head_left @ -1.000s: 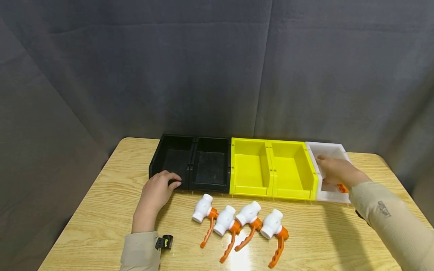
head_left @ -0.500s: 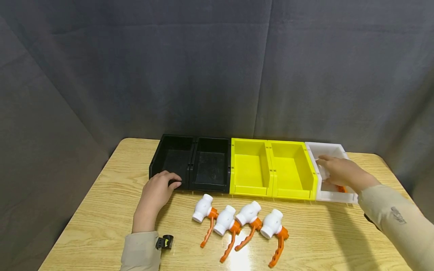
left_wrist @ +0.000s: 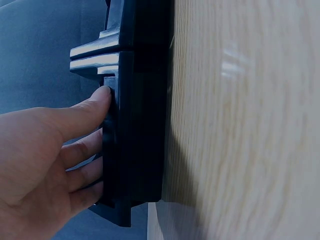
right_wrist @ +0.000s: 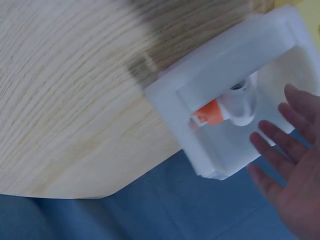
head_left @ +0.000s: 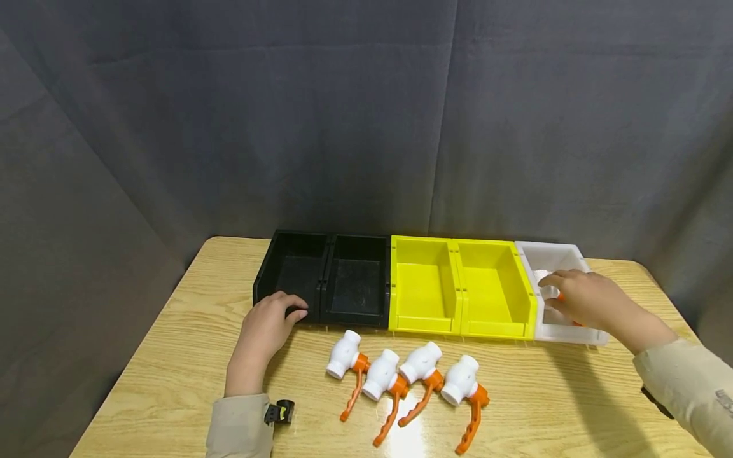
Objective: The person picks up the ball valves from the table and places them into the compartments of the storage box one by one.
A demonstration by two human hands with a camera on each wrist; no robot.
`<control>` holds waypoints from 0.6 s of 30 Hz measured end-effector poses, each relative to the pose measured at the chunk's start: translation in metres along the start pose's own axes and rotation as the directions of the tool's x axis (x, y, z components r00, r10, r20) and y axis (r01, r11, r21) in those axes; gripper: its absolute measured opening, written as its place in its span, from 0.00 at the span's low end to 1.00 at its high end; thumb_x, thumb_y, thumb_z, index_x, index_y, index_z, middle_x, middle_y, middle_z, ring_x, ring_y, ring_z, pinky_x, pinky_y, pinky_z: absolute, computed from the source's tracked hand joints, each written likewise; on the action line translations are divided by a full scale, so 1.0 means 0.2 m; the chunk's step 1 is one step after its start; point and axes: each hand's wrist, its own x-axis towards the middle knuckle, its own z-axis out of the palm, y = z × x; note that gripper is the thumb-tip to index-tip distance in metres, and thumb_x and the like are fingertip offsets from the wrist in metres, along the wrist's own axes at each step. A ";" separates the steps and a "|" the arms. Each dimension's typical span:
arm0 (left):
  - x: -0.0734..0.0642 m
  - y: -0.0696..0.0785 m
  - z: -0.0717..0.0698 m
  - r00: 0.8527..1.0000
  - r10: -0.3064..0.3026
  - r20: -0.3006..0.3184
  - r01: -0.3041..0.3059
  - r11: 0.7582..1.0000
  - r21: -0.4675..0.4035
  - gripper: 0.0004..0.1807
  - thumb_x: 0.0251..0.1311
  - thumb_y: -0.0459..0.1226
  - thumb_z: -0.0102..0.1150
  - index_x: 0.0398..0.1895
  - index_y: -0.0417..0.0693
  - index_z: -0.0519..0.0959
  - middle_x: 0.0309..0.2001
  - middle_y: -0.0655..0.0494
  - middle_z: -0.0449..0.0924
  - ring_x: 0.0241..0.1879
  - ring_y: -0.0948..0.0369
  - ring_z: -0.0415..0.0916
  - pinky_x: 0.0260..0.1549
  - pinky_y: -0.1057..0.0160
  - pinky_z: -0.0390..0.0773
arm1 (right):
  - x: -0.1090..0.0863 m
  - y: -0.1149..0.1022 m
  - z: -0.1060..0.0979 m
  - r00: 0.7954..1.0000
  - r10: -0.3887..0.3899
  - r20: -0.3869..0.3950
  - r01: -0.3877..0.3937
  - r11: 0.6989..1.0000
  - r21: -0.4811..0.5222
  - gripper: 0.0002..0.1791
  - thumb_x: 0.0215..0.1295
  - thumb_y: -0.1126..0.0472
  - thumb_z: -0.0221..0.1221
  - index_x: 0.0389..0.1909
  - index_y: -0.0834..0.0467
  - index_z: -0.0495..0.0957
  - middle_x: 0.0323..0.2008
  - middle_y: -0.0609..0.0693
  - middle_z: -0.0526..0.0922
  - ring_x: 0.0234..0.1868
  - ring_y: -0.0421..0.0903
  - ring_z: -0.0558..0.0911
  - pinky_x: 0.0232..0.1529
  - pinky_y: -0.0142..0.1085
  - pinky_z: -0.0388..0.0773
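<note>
My left hand (head_left: 266, 327) rests at the front lip of the leftmost black bin (left_wrist: 132, 125). In the left wrist view its thumb lies on the lip while the other fingers pass behind it, inside the bin. Over the white bin (right_wrist: 225, 60) at the right end, my right hand (head_left: 590, 299) has its fingers spread and holds nothing. Inside that bin lies a white ball valve (right_wrist: 240, 105) with an orange handle (right_wrist: 210, 112), partly hidden by the hand in the head view. Several similar ball valves (head_left: 420, 361) lie in a row on the table, orange handles toward me.
Between the left black bin and the white one stand a second black bin (head_left: 357, 277) and two yellow bins (head_left: 425, 289), joined side by side. A grey curtain (head_left: 343, 127) hangs behind the wooden table (head_left: 160, 381).
My right hand has let go of the ball valve in the white bin and drawn back a little to the right, fingers spreading. The left hand stays at the black bin.
</note>
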 end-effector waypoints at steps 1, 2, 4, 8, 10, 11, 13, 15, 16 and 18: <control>0.00 0.00 0.00 1.000 -0.002 0.001 0.002 1.000 0.000 0.09 0.65 0.39 0.64 0.46 0.50 0.86 0.45 0.50 0.82 0.50 0.46 0.78 0.49 0.44 0.77 | -0.01 -0.01 0.00 1.000 0.001 -0.013 -0.001 1.000 -0.007 0.19 0.55 0.62 0.72 0.48 0.64 0.83 0.43 0.59 0.85 0.27 0.46 0.80 0.34 0.49 0.83; 0.00 0.00 0.00 1.000 -0.002 0.002 0.002 1.000 0.001 0.09 0.65 0.39 0.64 0.46 0.50 0.86 0.45 0.50 0.82 0.50 0.46 0.78 0.49 0.44 0.77 | -0.02 -0.03 0.00 1.000 0.004 -0.029 -0.004 1.000 -0.014 0.19 0.55 0.61 0.72 0.47 0.64 0.83 0.43 0.60 0.85 0.26 0.46 0.80 0.33 0.49 0.83; 0.00 0.00 0.00 1.000 -0.003 0.001 0.003 1.000 0.001 0.09 0.65 0.39 0.64 0.46 0.50 0.86 0.46 0.50 0.81 0.50 0.45 0.78 0.49 0.44 0.77 | -0.04 -0.05 -0.01 0.997 0.009 -0.070 -0.012 0.999 -0.031 0.19 0.55 0.61 0.72 0.47 0.64 0.83 0.42 0.60 0.85 0.27 0.49 0.81 0.32 0.51 0.82; 0.00 0.00 0.00 1.000 -0.003 -0.002 0.003 1.000 0.004 0.09 0.65 0.39 0.64 0.46 0.50 0.86 0.46 0.50 0.81 0.50 0.46 0.78 0.49 0.44 0.77 | -0.07 -0.09 -0.02 0.989 0.029 -0.145 -0.035 0.998 -0.042 0.19 0.54 0.62 0.72 0.46 0.65 0.83 0.37 0.58 0.85 0.25 0.47 0.78 0.29 0.51 0.80; 0.00 0.00 0.00 1.000 0.000 -0.003 0.000 1.000 0.005 0.09 0.65 0.39 0.64 0.46 0.50 0.86 0.45 0.50 0.81 0.49 0.46 0.78 0.49 0.44 0.77 | -0.08 -0.11 -0.03 0.984 0.038 -0.172 -0.045 0.998 -0.040 0.19 0.54 0.62 0.72 0.46 0.66 0.82 0.34 0.56 0.85 0.23 0.45 0.76 0.28 0.50 0.79; 0.00 0.00 0.00 1.000 0.002 -0.005 -0.002 1.000 0.005 0.09 0.65 0.39 0.64 0.45 0.49 0.86 0.45 0.50 0.82 0.49 0.46 0.78 0.49 0.44 0.77 | -0.09 -0.13 -0.03 0.982 0.045 -0.182 -0.053 0.998 -0.036 0.19 0.54 0.62 0.72 0.46 0.66 0.82 0.32 0.54 0.84 0.23 0.45 0.75 0.27 0.49 0.79; 0.00 0.00 0.00 1.000 0.003 -0.005 -0.003 1.000 0.004 0.09 0.65 0.39 0.64 0.45 0.50 0.86 0.45 0.50 0.82 0.49 0.46 0.78 0.49 0.44 0.77 | -0.11 -0.15 -0.05 0.979 0.066 -0.191 -0.071 0.997 -0.021 0.20 0.55 0.61 0.72 0.47 0.65 0.82 0.28 0.50 0.81 0.22 0.43 0.72 0.25 0.47 0.77; 0.00 0.01 0.00 1.000 0.001 -0.006 -0.001 1.000 0.003 0.09 0.65 0.39 0.64 0.45 0.50 0.86 0.45 0.50 0.82 0.49 0.46 0.78 0.49 0.44 0.77 | -0.12 -0.18 -0.06 0.976 0.074 -0.203 -0.078 0.997 -0.009 0.20 0.56 0.60 0.72 0.47 0.65 0.81 0.26 0.48 0.79 0.22 0.42 0.71 0.23 0.44 0.75; 0.00 0.01 0.00 1.000 -0.001 -0.006 0.001 1.000 0.002 0.09 0.65 0.39 0.64 0.45 0.50 0.86 0.45 0.50 0.82 0.49 0.46 0.78 0.49 0.44 0.77 | -0.13 -0.19 -0.06 0.975 0.075 -0.209 -0.078 0.997 -0.003 0.20 0.56 0.60 0.71 0.47 0.64 0.81 0.27 0.48 0.79 0.22 0.42 0.71 0.22 0.43 0.74; 0.00 0.01 0.00 1.000 -0.004 -0.008 0.004 1.000 0.000 0.09 0.65 0.39 0.64 0.45 0.50 0.86 0.45 0.50 0.82 0.50 0.46 0.78 0.49 0.44 0.77 | -0.14 -0.22 -0.07 0.970 0.063 -0.233 -0.065 0.998 0.001 0.19 0.57 0.60 0.70 0.47 0.63 0.82 0.29 0.49 0.81 0.22 0.42 0.72 0.22 0.43 0.74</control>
